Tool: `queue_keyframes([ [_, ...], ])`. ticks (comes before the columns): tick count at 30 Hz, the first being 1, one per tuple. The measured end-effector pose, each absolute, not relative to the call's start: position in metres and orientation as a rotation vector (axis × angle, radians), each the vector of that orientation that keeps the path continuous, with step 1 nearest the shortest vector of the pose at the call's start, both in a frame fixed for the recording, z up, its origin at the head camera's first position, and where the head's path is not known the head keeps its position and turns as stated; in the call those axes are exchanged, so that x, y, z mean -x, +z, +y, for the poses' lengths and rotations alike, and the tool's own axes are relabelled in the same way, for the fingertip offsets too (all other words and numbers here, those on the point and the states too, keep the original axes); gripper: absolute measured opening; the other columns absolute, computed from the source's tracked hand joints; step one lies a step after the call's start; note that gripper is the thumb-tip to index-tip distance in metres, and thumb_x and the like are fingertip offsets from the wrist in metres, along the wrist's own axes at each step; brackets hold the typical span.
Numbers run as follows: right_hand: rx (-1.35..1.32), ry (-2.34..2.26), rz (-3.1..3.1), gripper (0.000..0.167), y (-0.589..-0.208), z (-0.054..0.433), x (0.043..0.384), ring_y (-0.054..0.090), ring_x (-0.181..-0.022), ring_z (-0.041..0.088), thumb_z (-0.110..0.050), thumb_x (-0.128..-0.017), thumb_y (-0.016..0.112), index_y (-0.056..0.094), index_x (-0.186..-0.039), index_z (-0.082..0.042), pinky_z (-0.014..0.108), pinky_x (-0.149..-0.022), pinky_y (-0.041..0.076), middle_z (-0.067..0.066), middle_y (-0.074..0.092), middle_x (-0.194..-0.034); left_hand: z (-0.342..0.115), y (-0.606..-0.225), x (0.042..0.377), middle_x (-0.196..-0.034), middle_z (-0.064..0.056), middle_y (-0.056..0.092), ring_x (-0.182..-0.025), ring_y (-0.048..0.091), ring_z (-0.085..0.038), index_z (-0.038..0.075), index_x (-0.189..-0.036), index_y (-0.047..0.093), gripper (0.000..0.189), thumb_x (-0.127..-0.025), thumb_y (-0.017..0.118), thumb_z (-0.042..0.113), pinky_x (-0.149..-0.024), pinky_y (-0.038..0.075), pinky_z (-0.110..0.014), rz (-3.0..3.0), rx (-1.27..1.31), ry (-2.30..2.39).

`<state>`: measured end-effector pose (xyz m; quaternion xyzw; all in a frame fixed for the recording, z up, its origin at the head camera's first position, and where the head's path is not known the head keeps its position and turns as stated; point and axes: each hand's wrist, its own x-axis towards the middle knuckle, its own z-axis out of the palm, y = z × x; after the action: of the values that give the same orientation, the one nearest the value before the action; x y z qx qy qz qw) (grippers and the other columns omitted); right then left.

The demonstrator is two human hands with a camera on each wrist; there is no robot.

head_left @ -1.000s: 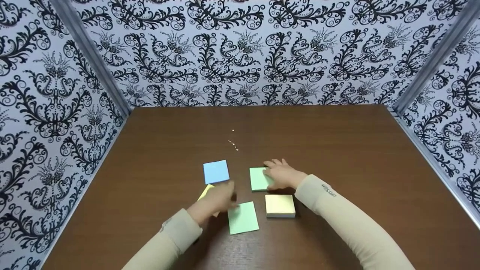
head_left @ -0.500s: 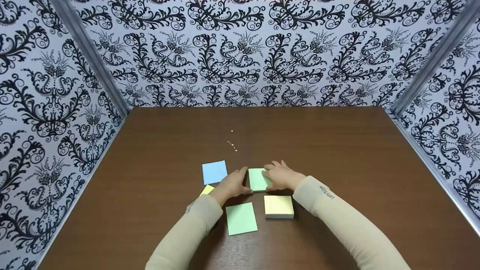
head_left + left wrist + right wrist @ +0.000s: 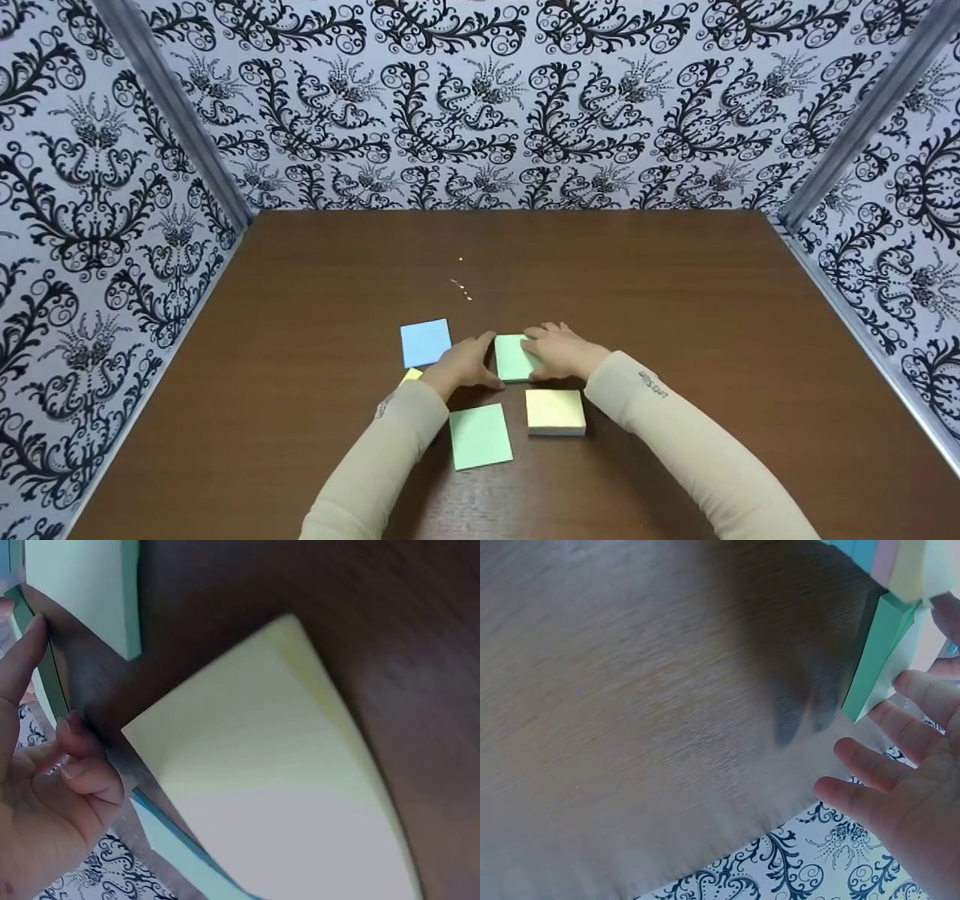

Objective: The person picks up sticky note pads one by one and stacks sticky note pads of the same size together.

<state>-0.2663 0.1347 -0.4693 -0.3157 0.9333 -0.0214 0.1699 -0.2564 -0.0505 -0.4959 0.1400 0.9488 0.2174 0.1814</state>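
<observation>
In the head view a green sticky note pad [image 3: 511,358] lies between my two hands. My right hand [image 3: 561,352] holds its right side, with the index fingertip on top and the ring and little fingers stretched out past it. My left hand [image 3: 463,364] stands at the pad's left edge, thumb and forefinger spread near its two left corners. In the left wrist view its other fingers are bent loosely with nothing in them. Under the left wrist lies a yellow sticky note pad [image 3: 262,765], mostly hidden in the head view.
A blue pad [image 3: 426,343] lies to the left, behind the left hand. A second green pad [image 3: 481,437] lies nearer, beside a thick yellow-topped stack [image 3: 555,411] with coloured layers. Patterned walls [image 3: 487,105] bound the brown table [image 3: 637,262].
My left hand has moved right and away from me, from over the yellow pad to the green pad's left edge, where it now stays. The right hand keeps its place on that pad.
</observation>
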Motion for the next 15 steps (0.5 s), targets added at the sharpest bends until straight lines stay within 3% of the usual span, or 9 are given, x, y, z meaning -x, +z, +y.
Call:
queue_keyframes([
  [15,0.870,-0.105,2.656,0.061,-0.4702,0.1350,0.2652,0.024,-0.131,0.042,-0.031,-0.083,0.067,0.046,-0.133,-0.004,0.059,-0.104,0.018,0.018,0.032,-0.144,-0.0511,-0.4959,0.2595,-0.138,-0.015,0.041,-0.127,0.038,-0.032,0.014,-0.143,0.027,0.092,-0.069,0.079,0.032,-0.100,0.034,-0.045,2.599,-0.299,0.756],
])
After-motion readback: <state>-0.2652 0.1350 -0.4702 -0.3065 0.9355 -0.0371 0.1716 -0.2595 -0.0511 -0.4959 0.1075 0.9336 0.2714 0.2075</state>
